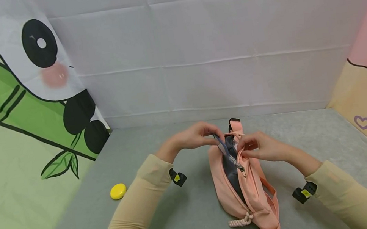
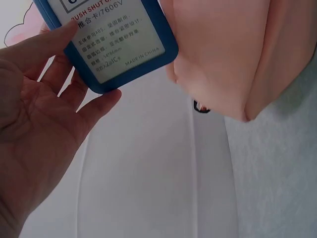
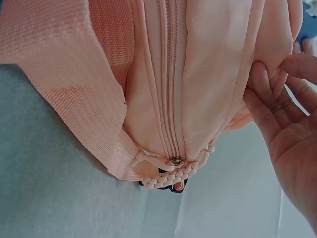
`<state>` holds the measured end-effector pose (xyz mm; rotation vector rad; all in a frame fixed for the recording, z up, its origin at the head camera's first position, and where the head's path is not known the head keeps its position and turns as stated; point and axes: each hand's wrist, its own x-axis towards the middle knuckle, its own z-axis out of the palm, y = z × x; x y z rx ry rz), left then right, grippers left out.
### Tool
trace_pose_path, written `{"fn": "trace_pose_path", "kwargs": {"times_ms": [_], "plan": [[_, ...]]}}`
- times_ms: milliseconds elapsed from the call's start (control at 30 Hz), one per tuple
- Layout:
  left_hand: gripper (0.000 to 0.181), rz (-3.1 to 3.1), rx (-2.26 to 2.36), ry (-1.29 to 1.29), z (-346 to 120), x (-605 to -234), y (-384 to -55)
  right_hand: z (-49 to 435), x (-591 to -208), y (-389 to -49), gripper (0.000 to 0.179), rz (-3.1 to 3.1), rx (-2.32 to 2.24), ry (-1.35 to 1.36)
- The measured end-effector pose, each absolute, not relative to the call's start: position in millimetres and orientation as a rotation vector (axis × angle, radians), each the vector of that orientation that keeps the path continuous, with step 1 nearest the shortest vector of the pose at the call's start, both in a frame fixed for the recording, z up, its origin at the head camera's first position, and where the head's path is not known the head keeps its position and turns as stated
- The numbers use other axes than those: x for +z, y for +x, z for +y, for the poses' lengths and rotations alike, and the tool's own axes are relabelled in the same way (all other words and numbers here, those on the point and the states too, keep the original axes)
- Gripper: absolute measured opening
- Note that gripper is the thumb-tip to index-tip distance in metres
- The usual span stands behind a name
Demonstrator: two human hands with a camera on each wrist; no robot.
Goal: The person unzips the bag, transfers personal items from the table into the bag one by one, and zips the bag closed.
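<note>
A peach sling bag [image 1: 255, 191] lies on the grey table, its main opening unzipped with a dark lining [image 1: 232, 177] showing. My left hand [image 1: 198, 135] pinches a blue-framed card holder [image 2: 124, 44] by its edge, thumb on one side and fingers on the other. In the head view the card holder is tilted over the bag's opening, and a metal clip [image 1: 242, 169] shows at its lower end. With thumb and fingers, my right hand [image 1: 265, 148] grips the fabric at the right edge of the opening. The right wrist view shows that hand [image 3: 292, 106] pinching the peach cloth.
A yellow round object [image 1: 118, 191] sits on the table left of my left forearm. Braided zipper pull [image 1: 241, 221] hangs at the bag's near end, and a strap [image 1: 269, 191] runs along its right side. A white printed backdrop [image 1: 197, 59] stands behind the table.
</note>
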<state>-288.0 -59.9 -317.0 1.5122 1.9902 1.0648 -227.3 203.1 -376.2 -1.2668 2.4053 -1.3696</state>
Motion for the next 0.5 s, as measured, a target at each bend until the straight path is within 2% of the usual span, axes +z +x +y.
{"fn": "trace_pose_path", "kwargs": {"times_ms": [500], "plan": [[0.013,1.898,1.021,1.542,-41.4,-323.0,-283.3,207.7,-376.0,-233.4,0.012,2.402,-1.372,-1.268]]}}
